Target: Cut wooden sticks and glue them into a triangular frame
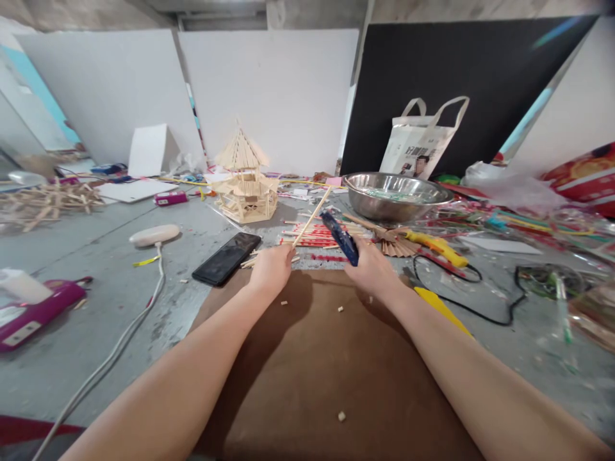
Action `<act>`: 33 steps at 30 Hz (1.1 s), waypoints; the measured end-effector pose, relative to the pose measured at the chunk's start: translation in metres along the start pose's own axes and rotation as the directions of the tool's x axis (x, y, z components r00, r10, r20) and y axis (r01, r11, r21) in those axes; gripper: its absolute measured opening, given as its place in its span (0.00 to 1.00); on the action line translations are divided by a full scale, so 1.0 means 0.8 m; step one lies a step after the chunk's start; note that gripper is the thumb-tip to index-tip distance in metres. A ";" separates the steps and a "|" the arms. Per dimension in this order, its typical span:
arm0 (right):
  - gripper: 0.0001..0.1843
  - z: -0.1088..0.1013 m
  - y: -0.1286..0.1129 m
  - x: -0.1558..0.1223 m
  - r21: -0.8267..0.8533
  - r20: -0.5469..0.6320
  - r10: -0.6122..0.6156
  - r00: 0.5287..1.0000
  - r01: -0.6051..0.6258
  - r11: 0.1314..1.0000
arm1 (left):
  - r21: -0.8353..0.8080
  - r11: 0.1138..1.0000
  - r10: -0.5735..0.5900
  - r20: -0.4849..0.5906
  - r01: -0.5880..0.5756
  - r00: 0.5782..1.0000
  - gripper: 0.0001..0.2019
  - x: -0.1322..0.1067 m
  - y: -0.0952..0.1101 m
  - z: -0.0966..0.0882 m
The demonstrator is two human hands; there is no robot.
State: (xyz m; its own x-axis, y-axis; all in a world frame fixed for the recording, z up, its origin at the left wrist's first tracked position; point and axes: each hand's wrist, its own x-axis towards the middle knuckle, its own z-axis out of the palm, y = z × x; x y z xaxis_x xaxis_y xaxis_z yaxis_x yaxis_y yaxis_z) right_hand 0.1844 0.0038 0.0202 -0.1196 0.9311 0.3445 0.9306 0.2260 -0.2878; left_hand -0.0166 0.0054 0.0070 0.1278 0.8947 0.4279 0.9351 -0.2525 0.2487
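Note:
My left hand (271, 269) is closed on one end of a pale wooden chopstick (312, 216), which slants up and away to the right. In my right hand (372, 266) is a dark blue hand tool (340, 237), tilted up to the left; its exact kind is unclear. Stick and tool are apart. Beyond both hands lies a pile of chopsticks (319, 234), several in red and white wrappers. A small pavilion model (247, 186) built from sticks stands behind, left of centre. Small cut bits of wood (341, 416) lie on the brown board (298, 371) beneath my forearms.
A black phone (227, 258) lies left of my left hand. Behind my right hand stands a metal basin (398, 195), with a yellow-handled tool (439, 248) and its black cord nearer. At left are a white corded device (154, 235) and a purple power strip (41, 314).

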 end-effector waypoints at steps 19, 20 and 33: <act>0.27 0.005 -0.027 -0.017 -0.191 0.141 -0.093 0.986 0.119 0.974 | 0.206 0.973 0.079 0.121 -0.102 0.990 0.14 -0.004 0.012 -0.003; 0.27 0.005 -0.027 -0.017 -0.193 0.143 -0.088 0.986 0.115 0.974 | 0.205 0.973 0.080 0.121 -0.104 0.989 0.14 -0.004 0.012 -0.004; 0.23 0.003 -0.028 -0.018 -0.219 0.156 -0.051 0.987 0.085 0.972 | 0.204 0.973 0.082 0.141 -0.110 0.987 0.14 -0.004 0.014 -0.006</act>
State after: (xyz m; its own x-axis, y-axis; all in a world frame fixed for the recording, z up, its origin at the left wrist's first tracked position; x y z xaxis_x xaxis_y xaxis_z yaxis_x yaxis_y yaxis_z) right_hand 0.1648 -0.0141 0.0193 -0.2189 0.9516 0.2155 0.9703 0.2356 -0.0549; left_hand -0.0079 -0.0022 0.0122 0.2492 0.9140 0.3201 0.9630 -0.2689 0.0182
